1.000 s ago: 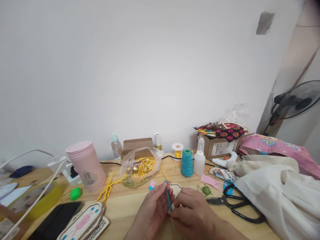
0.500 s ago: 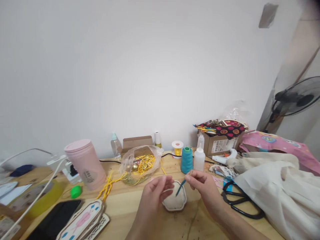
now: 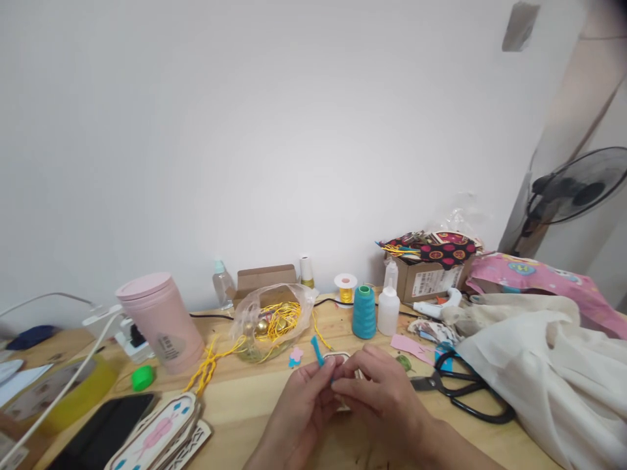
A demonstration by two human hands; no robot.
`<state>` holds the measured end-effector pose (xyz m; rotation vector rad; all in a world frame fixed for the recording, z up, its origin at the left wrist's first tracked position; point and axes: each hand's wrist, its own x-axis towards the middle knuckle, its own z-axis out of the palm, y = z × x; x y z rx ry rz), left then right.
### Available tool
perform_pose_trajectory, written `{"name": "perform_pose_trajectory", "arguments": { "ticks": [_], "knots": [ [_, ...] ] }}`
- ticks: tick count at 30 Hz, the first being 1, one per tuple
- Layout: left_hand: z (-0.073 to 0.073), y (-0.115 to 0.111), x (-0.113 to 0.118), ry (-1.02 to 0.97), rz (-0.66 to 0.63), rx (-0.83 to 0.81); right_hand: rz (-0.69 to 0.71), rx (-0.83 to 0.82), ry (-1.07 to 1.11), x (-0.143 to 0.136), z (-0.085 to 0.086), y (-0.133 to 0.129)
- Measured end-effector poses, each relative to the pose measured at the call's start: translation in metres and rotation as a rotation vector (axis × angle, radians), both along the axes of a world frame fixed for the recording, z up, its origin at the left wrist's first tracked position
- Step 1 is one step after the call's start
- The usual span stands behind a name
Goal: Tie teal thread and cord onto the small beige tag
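A short bundle of teal thread (image 3: 317, 350) sticks up out of my left hand (image 3: 308, 395), pinched between thumb and fingers. My right hand (image 3: 375, 388) meets it from the right, its fingertips closed close to the bundle; what they grip is hidden. Beneath both hands lies a pale piece with a scalloped brown rim (image 3: 341, 356), mostly covered. A cone of teal thread (image 3: 364, 313) stands just behind, beside a white squeeze bottle (image 3: 388, 312). Small pink and blue cut-outs (image 3: 295, 356) rest left of the fingers.
Black-handled scissors (image 3: 473, 388) and a white cloth (image 3: 529, 359) lie to the right. A plastic bag with yellow cord and gold bells (image 3: 274, 323) sits behind. On the left are a pink cup (image 3: 164, 326), a phone (image 3: 100, 431) and stacked decorated tags (image 3: 159, 431).
My hands have come together over the scalloped piece. The teal bundle, earlier hanging from my right fingers, now points up from my left fingers. The view has shifted slightly.
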<state>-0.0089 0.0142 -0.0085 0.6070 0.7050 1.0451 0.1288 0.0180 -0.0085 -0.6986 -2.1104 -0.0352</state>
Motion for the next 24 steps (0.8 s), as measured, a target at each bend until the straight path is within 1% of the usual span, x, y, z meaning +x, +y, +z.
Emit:
{"name": "perform_pose_trajectory", "arguments": {
  "ticks": [2, 4, 6, 8, 10, 12, 14, 16, 18, 19, 21, 24],
  "knots": [
    [0.000, 0.001, -0.001, 0.022, 0.054, -0.016, 0.018, 0.017, -0.007, 0.001, 0.000, -0.001],
    [0.000, 0.002, -0.002, 0.051, 0.112, -0.027, 0.102, 0.034, -0.029, 0.001, 0.000, -0.002],
    [0.002, 0.002, -0.003, 0.086, 0.167, -0.034, 0.203, 0.015, -0.077, 0.000, 0.000, -0.005],
    [0.004, 0.003, -0.005, 0.119, 0.211, -0.038, 0.264, -0.038, -0.150, -0.002, 0.000, -0.008],
    [0.005, 0.006, -0.007, 0.145, 0.247, -0.038, 0.297, -0.106, -0.189, -0.002, 0.000, -0.011],
    [0.005, 0.009, -0.009, 0.164, 0.281, -0.033, 0.328, -0.169, -0.122, -0.002, 0.000, -0.012],
    [0.005, 0.011, -0.012, 0.175, 0.326, -0.017, 0.305, -0.202, 0.039, 0.000, 0.002, -0.011],
    [0.005, 0.013, -0.015, 0.176, 0.383, 0.018, 0.177, -0.172, 0.211, 0.004, 0.006, -0.007],
    [0.006, 0.012, -0.016, 0.169, 0.411, 0.069, 0.021, -0.119, 0.323, 0.009, 0.010, -0.001],
    [0.007, 0.011, -0.015, 0.167, 0.393, 0.092, -0.038, -0.094, 0.356, 0.012, 0.012, 0.002],
    [0.008, 0.006, -0.010, 0.179, 0.293, 0.112, -0.091, -0.058, 0.379, 0.016, 0.012, 0.006],
    [0.006, -0.003, 0.001, 0.176, 0.023, 0.074, -0.082, -0.022, 0.345, 0.016, 0.009, 0.007]
  ]
}}
